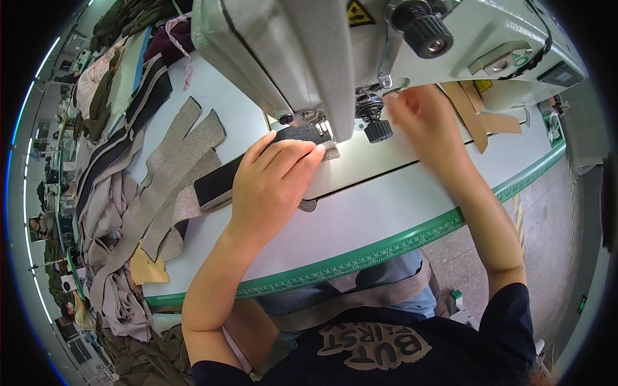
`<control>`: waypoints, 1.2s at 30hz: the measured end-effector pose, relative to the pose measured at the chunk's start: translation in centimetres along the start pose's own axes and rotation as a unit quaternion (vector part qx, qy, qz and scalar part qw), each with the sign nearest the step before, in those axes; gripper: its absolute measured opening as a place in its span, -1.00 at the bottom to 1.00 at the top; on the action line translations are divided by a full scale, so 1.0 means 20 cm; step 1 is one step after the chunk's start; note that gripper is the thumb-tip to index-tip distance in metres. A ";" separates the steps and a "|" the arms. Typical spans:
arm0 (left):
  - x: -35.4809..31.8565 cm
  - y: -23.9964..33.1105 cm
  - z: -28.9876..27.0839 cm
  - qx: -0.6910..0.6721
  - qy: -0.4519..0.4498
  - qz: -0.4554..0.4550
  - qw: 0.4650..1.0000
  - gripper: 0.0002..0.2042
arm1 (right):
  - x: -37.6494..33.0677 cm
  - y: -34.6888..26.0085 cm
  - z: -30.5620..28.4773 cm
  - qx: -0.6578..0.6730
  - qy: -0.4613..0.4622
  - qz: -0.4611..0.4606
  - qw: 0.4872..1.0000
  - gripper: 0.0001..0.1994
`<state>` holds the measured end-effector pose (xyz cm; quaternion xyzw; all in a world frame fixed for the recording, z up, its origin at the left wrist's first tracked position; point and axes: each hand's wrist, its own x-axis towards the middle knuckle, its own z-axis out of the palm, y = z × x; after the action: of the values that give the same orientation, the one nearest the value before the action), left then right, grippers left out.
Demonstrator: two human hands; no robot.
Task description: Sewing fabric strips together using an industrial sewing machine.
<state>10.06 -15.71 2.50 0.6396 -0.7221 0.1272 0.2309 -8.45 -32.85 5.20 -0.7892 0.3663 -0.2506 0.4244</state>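
Observation:
My left hand [277, 167] lies over a dark and grey fabric strip [215, 183] on the sewing machine bed, its fingers flat and pointing toward the needle. The presser foot [322, 127] sits just beyond the fingertips, above a small dark grey cloth piece [301, 133]. My right hand [421, 116] is raised beside the thread tension dial [378, 130], to the right of the needle. Motion smears its curled fingers, so whether it holds a thread or anything else cannot be made out.
Grey woven strips [174, 154] spread across the table to the left, running into heaped cloth [119, 289]. Brown card-like pieces [473, 119] lie right of the machine head [277, 51]. A green measuring edge [399, 244] borders the table in front of me.

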 end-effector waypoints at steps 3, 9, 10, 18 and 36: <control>0.01 0.00 -0.02 -0.003 -0.013 -0.005 1.000 -0.79 | -0.05 0.07 0.05 -0.038 -0.116 -0.194 0.973 -0.84; 0.02 -0.02 0.00 -0.055 0.002 -0.025 0.998 -0.75 | -0.09 0.07 0.09 -0.143 -0.103 -0.336 0.925 -0.68; 0.02 -0.03 0.01 -0.075 0.008 -0.030 0.997 -0.75 | -0.09 0.06 0.09 -0.161 -0.103 -0.340 0.921 -0.65; 0.04 -0.04 0.02 -0.062 0.016 -0.003 0.998 -0.73 | -0.09 0.06 0.10 -0.161 -0.102 -0.353 0.916 -0.64; 0.03 -0.06 0.00 -0.038 -0.036 0.044 0.998 -0.71 | -0.07 0.09 0.10 -0.150 -0.109 -0.403 0.896 -0.66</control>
<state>11.26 -16.33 2.71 0.6023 -0.7616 0.0867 0.2230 -8.53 -31.55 2.47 -0.9460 0.0019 -0.2544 0.2007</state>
